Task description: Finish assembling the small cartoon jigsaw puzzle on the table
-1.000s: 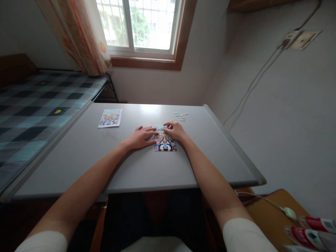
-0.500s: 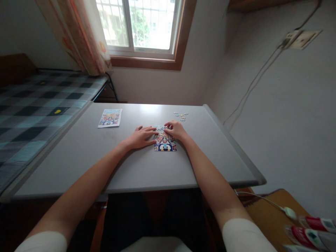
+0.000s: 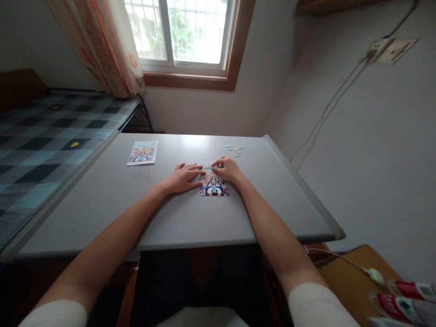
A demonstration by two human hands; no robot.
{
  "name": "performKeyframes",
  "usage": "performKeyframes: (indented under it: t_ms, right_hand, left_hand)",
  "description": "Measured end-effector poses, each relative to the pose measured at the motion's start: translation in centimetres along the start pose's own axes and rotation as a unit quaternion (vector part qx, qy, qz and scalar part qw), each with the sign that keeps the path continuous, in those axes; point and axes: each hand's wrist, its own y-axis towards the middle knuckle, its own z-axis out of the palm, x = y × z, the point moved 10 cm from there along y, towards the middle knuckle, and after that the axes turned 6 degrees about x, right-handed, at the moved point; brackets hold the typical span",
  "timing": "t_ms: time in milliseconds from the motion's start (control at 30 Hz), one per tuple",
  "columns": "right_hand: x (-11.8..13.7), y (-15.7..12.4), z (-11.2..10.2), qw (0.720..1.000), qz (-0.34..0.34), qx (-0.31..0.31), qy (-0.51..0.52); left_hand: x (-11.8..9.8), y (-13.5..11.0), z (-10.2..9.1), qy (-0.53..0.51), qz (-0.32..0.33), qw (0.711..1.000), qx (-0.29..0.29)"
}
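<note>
A small colourful jigsaw puzzle lies in the middle of the grey table. My left hand lies flat beside the puzzle's left edge, fingers stretched out and touching it. My right hand rests on the puzzle's top right corner with its fingers curled and pressed down on the pieces; whether a loose piece is under the fingertips I cannot make out. Several loose puzzle pieces lie farther back to the right.
A printed reference picture lies at the table's back left. A checked bed stands to the left, a window and curtain behind. A wooden stand with a white cable and red-and-white tubes is at the lower right.
My right hand's fingertips have shifted slightly left along the puzzle's top edge. My left hand has stayed in place.
</note>
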Motion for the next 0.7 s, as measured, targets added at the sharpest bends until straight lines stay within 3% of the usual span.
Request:
performKeyframes:
  t_ms: [700]
  right_hand:
    - [0.52,-0.11,0.04,1.0,-0.006,-0.008,-0.017]
  left_hand:
    - [0.22,0.08,0.11,0.0,-0.005,1.0,-0.001]
